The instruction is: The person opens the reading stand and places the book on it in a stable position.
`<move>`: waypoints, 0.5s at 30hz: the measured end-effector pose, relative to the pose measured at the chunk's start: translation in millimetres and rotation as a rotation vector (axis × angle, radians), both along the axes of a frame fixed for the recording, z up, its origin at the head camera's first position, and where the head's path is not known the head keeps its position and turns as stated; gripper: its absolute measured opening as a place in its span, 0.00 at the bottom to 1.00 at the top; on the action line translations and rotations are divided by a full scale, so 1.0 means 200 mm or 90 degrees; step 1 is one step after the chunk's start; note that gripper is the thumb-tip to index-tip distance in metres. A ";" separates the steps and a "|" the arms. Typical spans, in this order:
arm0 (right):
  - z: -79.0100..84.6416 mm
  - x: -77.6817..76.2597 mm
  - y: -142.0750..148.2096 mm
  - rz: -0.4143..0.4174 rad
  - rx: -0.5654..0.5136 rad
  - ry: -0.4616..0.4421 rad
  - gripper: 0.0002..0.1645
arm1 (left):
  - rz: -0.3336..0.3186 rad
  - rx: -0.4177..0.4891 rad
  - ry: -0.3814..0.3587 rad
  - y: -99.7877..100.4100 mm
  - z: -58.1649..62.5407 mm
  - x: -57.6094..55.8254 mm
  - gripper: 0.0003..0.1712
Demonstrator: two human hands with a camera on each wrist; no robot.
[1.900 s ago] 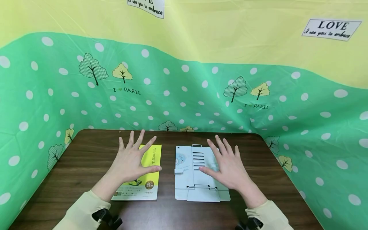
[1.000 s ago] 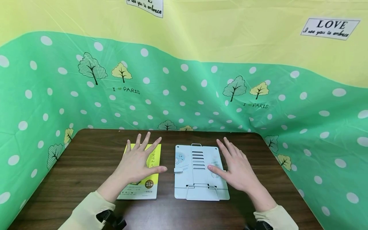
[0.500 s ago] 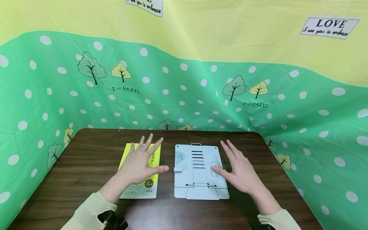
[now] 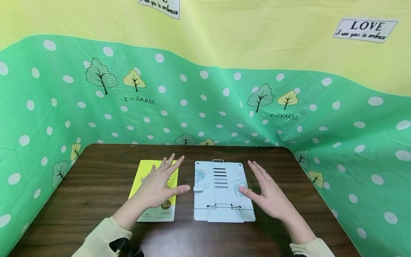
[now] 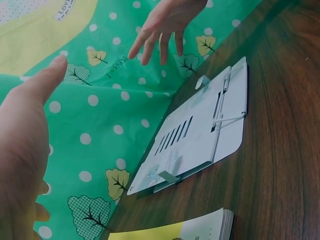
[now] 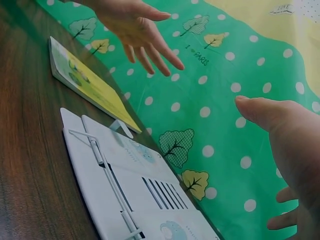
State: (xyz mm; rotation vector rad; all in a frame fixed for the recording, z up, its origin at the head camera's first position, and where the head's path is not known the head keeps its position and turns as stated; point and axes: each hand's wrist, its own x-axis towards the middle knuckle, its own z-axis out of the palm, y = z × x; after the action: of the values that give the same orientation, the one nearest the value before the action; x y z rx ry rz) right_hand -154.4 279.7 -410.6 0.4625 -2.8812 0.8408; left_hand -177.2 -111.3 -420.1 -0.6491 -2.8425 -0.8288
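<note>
A yellow-and-white book (image 4: 145, 169) lies flat on the table, left of a pale blue book stand (image 4: 221, 196) that is folded down flat. My left hand (image 4: 157, 185) hovers above the book, fingers spread and thumb pointing right, partly hiding the cover. Over the stand's right edge hangs my right hand (image 4: 269, 194), fingers extended and thumb toward the stand. Both wrist views show the hands raised clear of the tabletop, holding nothing. In the right wrist view, slots and a wire bracket show on the stand (image 6: 115, 165); the book (image 6: 90, 85) lies beyond it.
The dark wood table (image 4: 80, 200) is enclosed by a green and yellow curtain (image 4: 192, 92) with white dots and printed trees, behind and at both sides. A black wrist strap (image 4: 123, 246) shows at the left sleeve.
Both hands have shifted to the right, the right one moving off most of the stand. Their fingers have turned slightly more sideways. Book and stand lie where they were.
</note>
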 end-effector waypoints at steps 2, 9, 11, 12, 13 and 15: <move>-0.01 0.00 0.00 -0.002 -0.008 -0.008 0.55 | -0.005 0.009 -0.003 0.00 -0.01 0.00 0.57; -0.03 0.02 0.01 -0.009 -0.042 -0.021 0.55 | -0.018 0.058 -0.042 0.02 -0.03 0.01 0.56; -0.03 0.02 0.01 -0.011 -0.051 -0.022 0.55 | -0.021 0.075 -0.056 0.03 -0.03 0.01 0.55; -0.04 0.02 0.02 -0.012 -0.055 -0.022 0.54 | -0.024 0.084 -0.062 0.03 -0.03 0.02 0.55; -0.04 0.02 0.02 -0.013 -0.060 -0.022 0.54 | -0.025 0.094 -0.069 0.04 -0.04 0.02 0.54; -0.04 0.03 0.02 -0.015 -0.067 -0.024 0.52 | -0.026 0.111 -0.080 0.04 -0.04 0.03 0.54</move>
State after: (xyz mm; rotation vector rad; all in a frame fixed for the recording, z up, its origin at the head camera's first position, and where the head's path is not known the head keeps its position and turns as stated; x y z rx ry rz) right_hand -148.3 284.6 -418.7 0.4045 -2.8515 1.0025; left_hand -171.5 -102.7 -428.8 -0.6560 -2.8304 -1.1472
